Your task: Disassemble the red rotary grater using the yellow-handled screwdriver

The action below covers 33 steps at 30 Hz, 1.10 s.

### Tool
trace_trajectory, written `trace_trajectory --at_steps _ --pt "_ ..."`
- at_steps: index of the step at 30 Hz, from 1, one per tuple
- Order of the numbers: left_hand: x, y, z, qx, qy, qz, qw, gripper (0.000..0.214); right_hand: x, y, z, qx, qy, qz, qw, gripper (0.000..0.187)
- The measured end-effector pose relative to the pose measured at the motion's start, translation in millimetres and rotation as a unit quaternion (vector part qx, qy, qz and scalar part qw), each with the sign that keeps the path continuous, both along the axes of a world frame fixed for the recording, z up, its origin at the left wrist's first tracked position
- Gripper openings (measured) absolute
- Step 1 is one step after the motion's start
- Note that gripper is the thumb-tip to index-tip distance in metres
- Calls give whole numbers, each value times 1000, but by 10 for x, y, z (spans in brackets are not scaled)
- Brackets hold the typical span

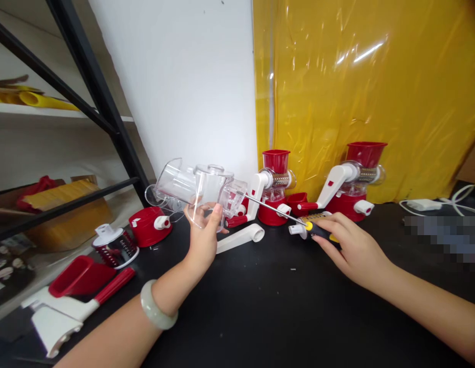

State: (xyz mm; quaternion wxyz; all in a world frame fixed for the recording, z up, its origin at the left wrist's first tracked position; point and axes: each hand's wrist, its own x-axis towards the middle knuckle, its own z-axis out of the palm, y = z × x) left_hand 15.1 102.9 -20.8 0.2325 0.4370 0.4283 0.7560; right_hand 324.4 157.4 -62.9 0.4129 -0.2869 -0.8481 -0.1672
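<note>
My left hand point(203, 232) is wrapped round a clear plastic rotary-grater body point(211, 184), lifted above the black table. In my right hand point(352, 250) is a screwdriver point(278, 209), gripped by its black and yellow handle. Its long metal shaft points left, and the tip meets the square end of the clear body; whether a screw sits there is too small to tell. A white crank arm point(241, 240) lies below the clear body. Partly hidden behind the screwdriver is a grater drum point(298, 230).
Two assembled red-and-white rotary graters point(274, 212) point(352, 202) stand at the back. On the left lie a red base point(145, 232), a grater drum point(117, 250), a red hopper point(82, 276) and a white part point(55, 319). A black-framed shelf point(95, 97) borders the left; white cables point(455, 202) lie right.
</note>
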Motion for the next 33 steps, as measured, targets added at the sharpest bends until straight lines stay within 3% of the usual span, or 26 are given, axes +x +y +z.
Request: trace_trajectory --at_steps 11,16,24,29,33 --pt "3 -4 1 -3 3 7 1000 84 -15 22 14 -1 62 37 997 21" --pt "15 -19 -1 7 11 0 1000 80 5 38 -35 -52 48 22 997 25" --pt "9 -32 9 24 32 9 999 73 16 -28 43 -39 -10 -3 999 26" --pt "10 -35 26 21 30 12 999 76 -25 3 -20 1 -31 3 1000 22" --pt "11 -23 15 14 38 18 999 77 -20 25 -54 -35 3 25 999 17"
